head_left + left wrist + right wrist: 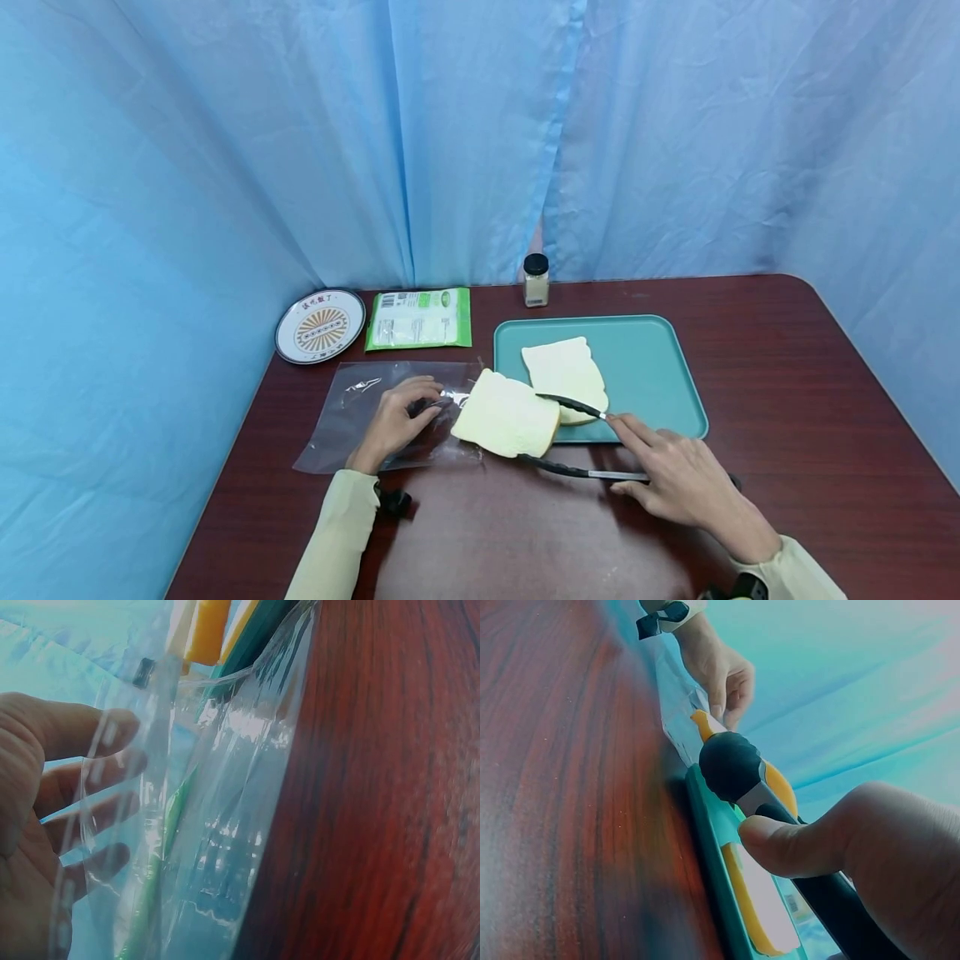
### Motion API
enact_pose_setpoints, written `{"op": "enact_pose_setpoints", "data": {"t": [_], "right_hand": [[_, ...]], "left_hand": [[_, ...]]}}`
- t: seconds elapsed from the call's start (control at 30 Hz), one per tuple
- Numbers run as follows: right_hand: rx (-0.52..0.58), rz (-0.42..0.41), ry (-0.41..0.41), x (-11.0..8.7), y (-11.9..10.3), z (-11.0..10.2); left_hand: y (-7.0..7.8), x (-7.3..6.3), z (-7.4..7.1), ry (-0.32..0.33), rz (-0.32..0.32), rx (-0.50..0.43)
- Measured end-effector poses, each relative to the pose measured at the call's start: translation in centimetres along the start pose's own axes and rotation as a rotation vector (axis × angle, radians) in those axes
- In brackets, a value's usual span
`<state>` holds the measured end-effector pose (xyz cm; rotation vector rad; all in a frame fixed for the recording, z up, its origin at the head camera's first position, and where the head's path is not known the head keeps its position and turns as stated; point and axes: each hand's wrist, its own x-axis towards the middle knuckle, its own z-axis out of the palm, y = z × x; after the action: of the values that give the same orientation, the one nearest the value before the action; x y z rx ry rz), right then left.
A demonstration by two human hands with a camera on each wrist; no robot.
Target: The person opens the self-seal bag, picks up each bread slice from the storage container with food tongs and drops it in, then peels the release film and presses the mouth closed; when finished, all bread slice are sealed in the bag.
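My left hand (pixel 397 419) pinches the mouth of a clear plastic bag (pixel 330 421) lying on the table, lifting its upper film. In the left wrist view the thumb and fingers (pixel 112 787) show partly through the film. With my right hand (pixel 678 479) I hold black-tipped metal tongs (pixel 618 476), thumb along one arm. Between the tong tips sits a bread slice (pixel 506 414), raised in front of the tray, its left edge at the bag's mouth. Another bread slice (pixel 566 367) lies on the green tray (pixel 648 375), partly behind the tongs.
Behind the bag lie a patterned plate (pixel 321 327) and a green-and-white packet (pixel 420 318). A black-capped jar (pixel 536 281) stands behind the tray. Blue curtains (pixel 480 142) border the dark red wooden table (pixel 795 400) at the back and sides.
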<state>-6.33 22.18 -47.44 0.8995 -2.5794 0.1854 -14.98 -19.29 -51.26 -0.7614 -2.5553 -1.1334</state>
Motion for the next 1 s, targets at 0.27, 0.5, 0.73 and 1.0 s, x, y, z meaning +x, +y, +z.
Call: {"op": "enact_pose_setpoints", "data": {"t": [0.27,0.5,0.73,1.0], "right_hand": [[0.042,0.021,-0.054,0.3,-0.3,0.3],[0.059,0.037,-0.105,0.7,-0.4,0.7],[0.058,0.013,-0.099,1.1,-0.5,1.2],[0.061,-0.015,-0.108,1.7,-0.6,1.8]], "left_hand": [[0.1,-0.1,0.0,-0.002,0.003,0.007],[0.4,0.0,-0.1,-0.016,-0.007,0.014],[0.6,-0.1,-0.1,-0.021,-0.015,0.008],[0.8,0.0,0.0,-0.023,-0.029,0.008]]}}
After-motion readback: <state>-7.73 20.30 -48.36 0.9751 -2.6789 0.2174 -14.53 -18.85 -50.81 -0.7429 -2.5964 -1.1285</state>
